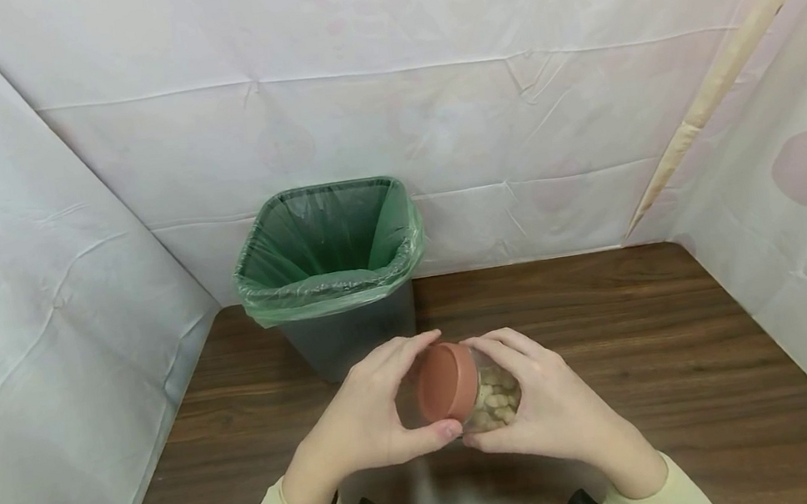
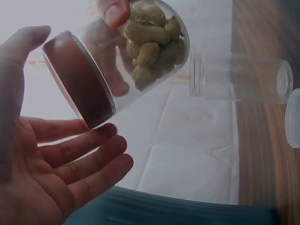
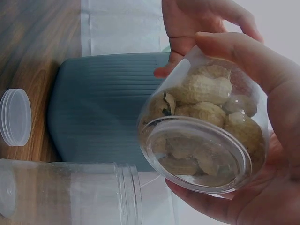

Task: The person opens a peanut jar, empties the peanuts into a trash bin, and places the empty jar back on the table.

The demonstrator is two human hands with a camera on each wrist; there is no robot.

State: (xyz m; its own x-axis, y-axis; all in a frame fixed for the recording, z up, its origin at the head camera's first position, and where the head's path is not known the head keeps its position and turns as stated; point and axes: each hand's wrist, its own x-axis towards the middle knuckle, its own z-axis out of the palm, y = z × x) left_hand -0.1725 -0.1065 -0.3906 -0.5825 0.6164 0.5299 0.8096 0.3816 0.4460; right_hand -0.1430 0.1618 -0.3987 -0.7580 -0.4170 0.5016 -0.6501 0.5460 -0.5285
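My right hand point(image 1: 553, 397) grips a clear jar point(image 3: 199, 108) of peanuts in their shells, fingers and thumb around its body. The jar is held tilted above the table, its orange-brown screw lid point(image 1: 447, 383) towards my left hand point(image 1: 370, 411). Around that lid my left thumb and fingers are spread, with fingertips right at its rim and the palm away from it. In the left wrist view the peanuts point(image 2: 147, 44) lie towards the jar's base. Close by, a second clear jar point(image 2: 243, 78) stands uncapped on the table, hidden by my hands in the head view.
A grey-blue bin point(image 1: 353, 334) with a green liner point(image 1: 333, 290) stands at the back left of the wooden table point(image 1: 609, 327). A translucent white lid point(image 3: 16, 117) lies beside the uncapped jar. White sheeting point(image 1: 434, 130) encloses the table at the back and sides.
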